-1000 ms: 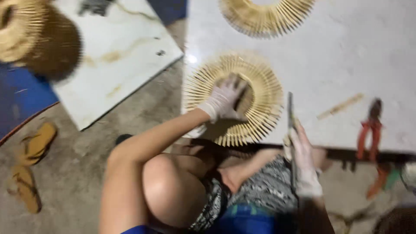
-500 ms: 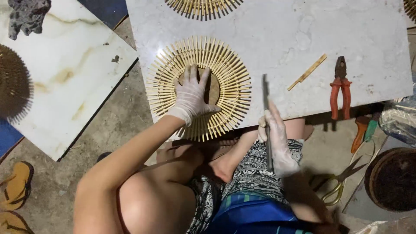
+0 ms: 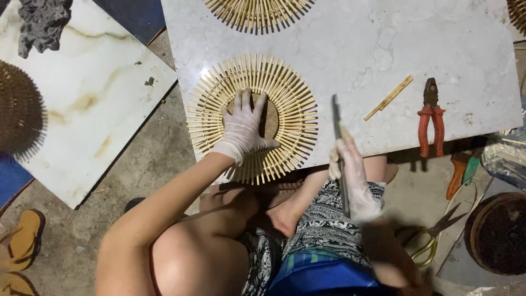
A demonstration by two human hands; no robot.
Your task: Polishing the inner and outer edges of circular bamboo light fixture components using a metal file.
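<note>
While left hand (image 3: 243, 129) pressed flat, fingers spread, on stick ring (image 3: 252, 118), right hand (image 3: 350, 178) gripped approx. a thin blade (image 3: 338, 142), prob. metal.

Left hand (image 3: 243, 127): thin, translucent white disposable glove, cuff ending at the wrist, slightly wrinkled. Right hand (image 3: 350, 175): same glove type, also wrinkled. Both arms bare above the gloves, no sleeves visible. Legs: shorts (image 3: 323, 225) in a black-and-white patterned fabric. Below: blue striped cloth (image 3: 323, 274) at the waist.
</note>
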